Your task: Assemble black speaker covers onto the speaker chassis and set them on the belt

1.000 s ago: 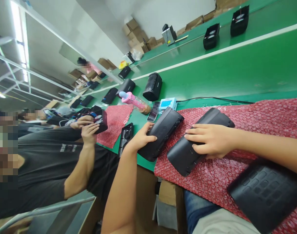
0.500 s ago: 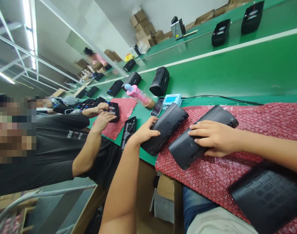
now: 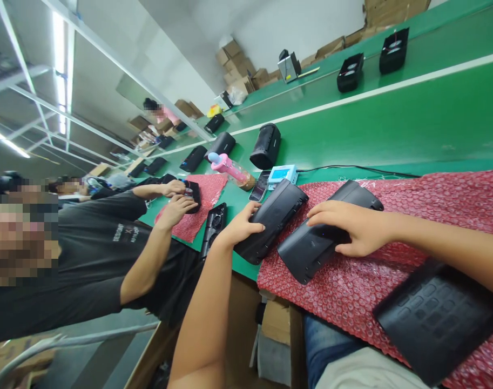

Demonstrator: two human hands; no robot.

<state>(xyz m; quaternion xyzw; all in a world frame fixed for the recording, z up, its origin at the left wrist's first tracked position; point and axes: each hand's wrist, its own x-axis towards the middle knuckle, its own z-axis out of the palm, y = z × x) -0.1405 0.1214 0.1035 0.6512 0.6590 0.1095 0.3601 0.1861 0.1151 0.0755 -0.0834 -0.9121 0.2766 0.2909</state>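
Two black, rounded speaker-like cases lie side by side in front of me. My left hand (image 3: 245, 226) grips the left speaker (image 3: 276, 216), thumb on its top face and fingers at its far edge. It lies partly on the green table, its right end near the red bubble wrap. My right hand (image 3: 353, 224) spans the right speaker (image 3: 305, 251), fingers at the far edge and thumb by the near edge. A tiny blue light shows on that speaker. A wide black panel (image 3: 436, 319) with rounded rectangular marks lies under my right forearm.
Red bubble wrap (image 3: 444, 216) covers the near table edge. A light-blue device (image 3: 283, 174) with a cable, a phone (image 3: 259, 186) and a pink bottle (image 3: 236, 172) stand behind. Several speakers sit on the green bench (image 3: 331, 129). To the left, a co-worker (image 3: 108, 254) handles a black case.
My right hand has gone from lying flat with fingers across the speaker to an arched hold over it. The blue light is now visible. My left hand stays on its speaker; the view shifted slightly.
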